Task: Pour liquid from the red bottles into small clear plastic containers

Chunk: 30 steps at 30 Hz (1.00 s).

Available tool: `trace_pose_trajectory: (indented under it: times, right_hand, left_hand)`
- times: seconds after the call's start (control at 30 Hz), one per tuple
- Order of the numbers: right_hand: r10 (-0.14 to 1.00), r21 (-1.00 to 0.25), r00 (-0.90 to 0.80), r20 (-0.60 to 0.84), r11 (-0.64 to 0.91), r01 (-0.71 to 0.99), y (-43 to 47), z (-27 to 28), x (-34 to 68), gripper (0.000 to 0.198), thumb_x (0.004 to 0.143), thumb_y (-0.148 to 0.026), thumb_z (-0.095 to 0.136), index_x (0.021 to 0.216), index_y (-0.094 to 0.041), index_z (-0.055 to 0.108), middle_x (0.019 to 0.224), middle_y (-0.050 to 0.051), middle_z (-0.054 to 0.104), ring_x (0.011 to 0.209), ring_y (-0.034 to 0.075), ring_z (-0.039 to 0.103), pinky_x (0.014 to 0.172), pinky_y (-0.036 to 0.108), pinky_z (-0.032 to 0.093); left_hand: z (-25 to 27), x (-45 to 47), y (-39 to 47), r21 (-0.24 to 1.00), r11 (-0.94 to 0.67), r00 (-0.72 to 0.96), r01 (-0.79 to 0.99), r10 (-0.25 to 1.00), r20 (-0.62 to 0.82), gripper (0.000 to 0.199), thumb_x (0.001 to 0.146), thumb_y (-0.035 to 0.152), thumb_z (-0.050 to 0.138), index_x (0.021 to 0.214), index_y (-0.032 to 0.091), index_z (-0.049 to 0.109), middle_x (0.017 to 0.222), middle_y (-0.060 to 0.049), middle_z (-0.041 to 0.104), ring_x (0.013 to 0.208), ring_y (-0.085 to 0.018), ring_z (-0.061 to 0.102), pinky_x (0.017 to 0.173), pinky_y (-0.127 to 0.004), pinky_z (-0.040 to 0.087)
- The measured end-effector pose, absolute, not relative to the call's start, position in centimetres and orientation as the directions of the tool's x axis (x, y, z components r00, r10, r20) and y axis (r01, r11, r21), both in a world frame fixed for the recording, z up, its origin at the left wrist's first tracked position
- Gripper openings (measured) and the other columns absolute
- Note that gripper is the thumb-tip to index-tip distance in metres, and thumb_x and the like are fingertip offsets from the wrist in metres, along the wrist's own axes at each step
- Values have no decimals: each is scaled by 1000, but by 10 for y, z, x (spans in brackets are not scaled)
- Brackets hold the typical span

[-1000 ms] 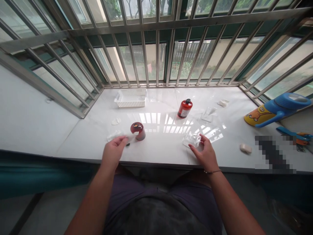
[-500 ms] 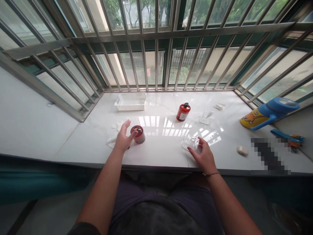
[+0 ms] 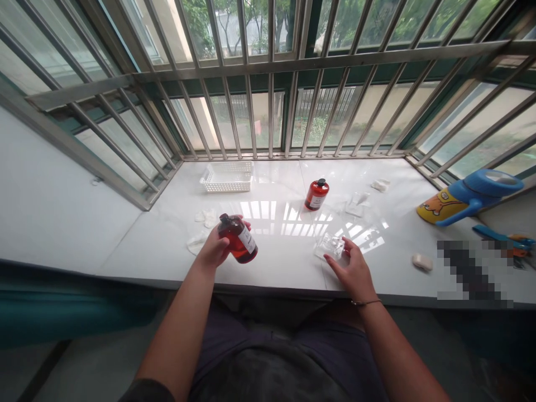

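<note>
My left hand (image 3: 214, 249) grips an open amber bottle (image 3: 238, 238) with a white label, lifted off the white sill and tilted, neck pointing up-left. My right hand (image 3: 354, 270) rests on the sill, fingertips on a small clear plastic packet (image 3: 330, 245). A second amber bottle (image 3: 316, 194) with a black cap stands upright farther back, between the two hands. White cotton pads (image 3: 206, 216) lie just beyond my left hand.
A white plastic basket (image 3: 226, 177) sits at the back left by the window bars. More clear wrappers (image 3: 357, 204) and a white pad (image 3: 380, 185) lie at the right. A blue scoop-like item (image 3: 473, 197) and a small white piece (image 3: 421, 262) are at the far right.
My left hand reached to the open bottle, took hold of it and lifted it, tilting it. My right hand stayed on the clear packet.
</note>
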State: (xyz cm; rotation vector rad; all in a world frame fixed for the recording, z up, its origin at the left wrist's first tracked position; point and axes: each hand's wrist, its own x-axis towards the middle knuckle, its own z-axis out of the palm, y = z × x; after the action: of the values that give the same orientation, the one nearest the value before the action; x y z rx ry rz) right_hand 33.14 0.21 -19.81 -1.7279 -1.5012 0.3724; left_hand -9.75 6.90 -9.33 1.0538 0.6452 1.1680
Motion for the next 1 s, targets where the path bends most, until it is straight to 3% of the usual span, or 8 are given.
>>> trace_pose_trajectory:
  times: [0.2,0.4,0.6,0.8,0.9,1.0]
  right_hand:
    - [929,-724,263,260,7,690,2,-199,332,95,83,-78,74,156,-21,49,144,19,63,121,38,69,103,55,59]
    - [930,-715,264,255,-3,699,1,-197,331,96,83,-79,73,156,-21,49,144,19,63,119,39,69,102,57,59]
    - [930,-714,264,255,-3,700,1,-198,331,97,83,-79,74,156,-21,49,144,19,63,119,39,70,101,56,59]
    - [933,-723,268,242,-11,691,1,-199,332,98,82,-79,75,157,-22,49,146,19,63,121,39,69,103,57,59]
    - [932,-722,271,242,-14,691,1,-198,331,98,81,-78,76,156,-22,49,146,18,63,120,39,69,105,57,58]
    - [931,-727,274,241,-14,686,0,-196,329,97,82,-79,75,156,-22,49,146,19,63,121,39,69,105,56,58]
  left_hand:
    - [-72,-104,54,857,-71,337,-511,901,275,96,69,86,82,137,20,67,111,-14,73,103,-31,73,81,-41,63]
    - [-70,-114,46,832,-108,312,-544,894,321,106,56,102,71,123,20,70,87,-8,70,79,-25,70,77,-42,63]
    - [-71,-122,32,880,-115,335,-460,895,293,93,66,80,88,134,21,66,108,-14,72,97,-31,71,76,-39,61]
    - [-98,-92,28,991,-46,127,-127,990,62,83,66,41,103,137,24,64,132,-15,74,125,-35,68,107,-47,54]
    - [-117,-71,27,997,-36,73,66,997,31,85,62,36,105,136,27,63,142,-15,70,135,-37,64,120,-55,46]
    - [-129,-53,26,991,-43,53,124,998,36,88,60,38,106,136,27,62,145,-14,67,136,-37,64,123,-57,42]
